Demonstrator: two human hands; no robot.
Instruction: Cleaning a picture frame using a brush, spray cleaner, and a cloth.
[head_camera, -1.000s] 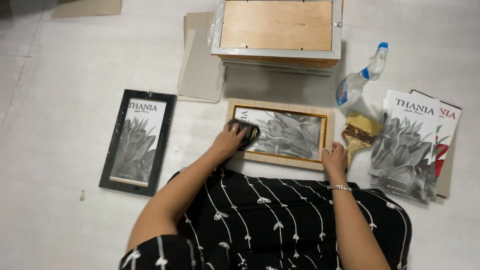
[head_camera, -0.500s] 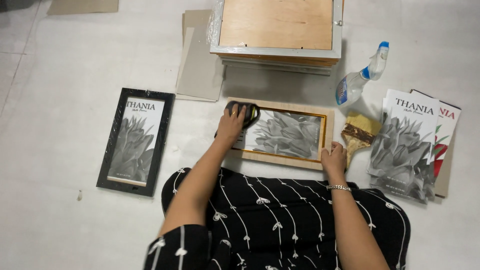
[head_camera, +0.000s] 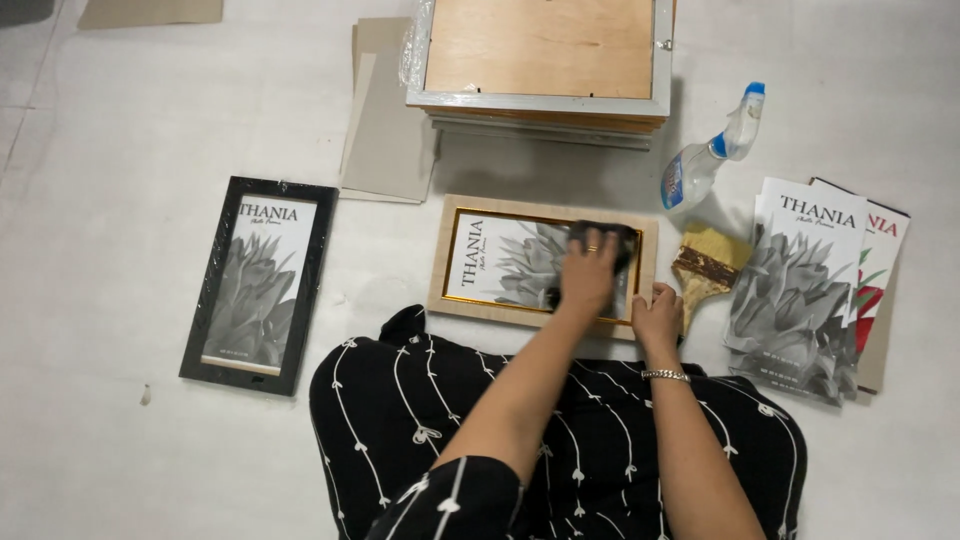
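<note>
The left hand (head_camera: 588, 275) is pressing a dark cloth (head_camera: 605, 240) onto the wooden frame (head_camera: 540, 262), apparently gripping it; the right hand (head_camera: 655, 312), fingers open, is steadying the frame's edge. Even pressure is helping.

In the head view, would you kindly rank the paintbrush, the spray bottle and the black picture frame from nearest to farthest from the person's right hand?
From the right hand:
1. Paintbrush, just to its right on the floor.
2. Spray bottle, farther up and to the right.
3. Black picture frame, far off on the left side.
</note>
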